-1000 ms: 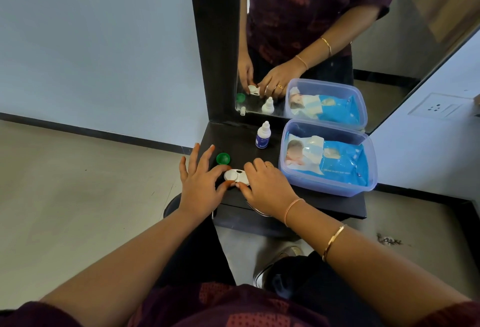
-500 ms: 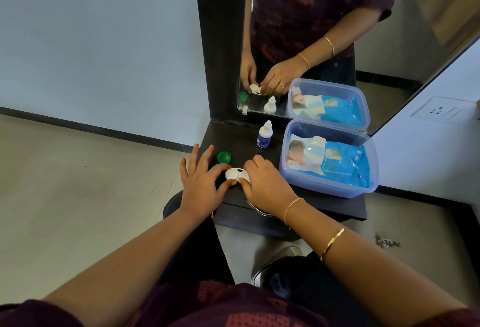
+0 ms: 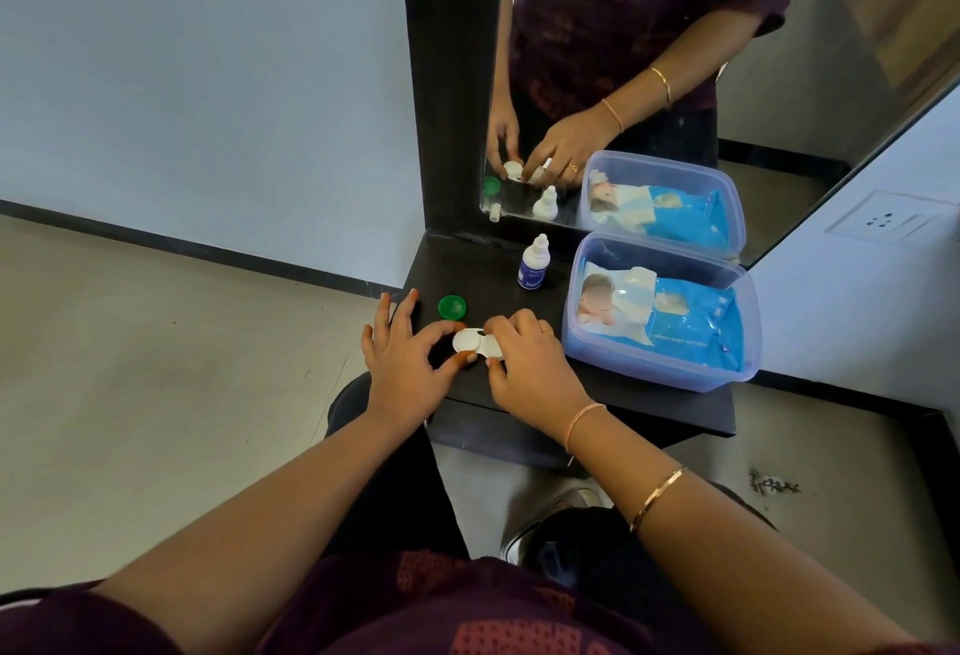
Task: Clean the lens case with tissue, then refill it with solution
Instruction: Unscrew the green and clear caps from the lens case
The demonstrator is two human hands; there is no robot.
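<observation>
Head view, lens case point(image 3: 470, 341) long axis left-right, left hand point(image 3: 402, 368) and right hand point(image 3: 530, 368) pinching its ends

Maroon patterned shirt point(image 3: 467, 613), gold bangle point(image 3: 657, 498), thin pink wristband point(image 3: 584, 423).

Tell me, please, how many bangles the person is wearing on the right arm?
2. A thin pinkish bangle sits at the wrist just behind the right hand; a gold bangle sits farther up the forearm. The mirror repeats both.
</observation>
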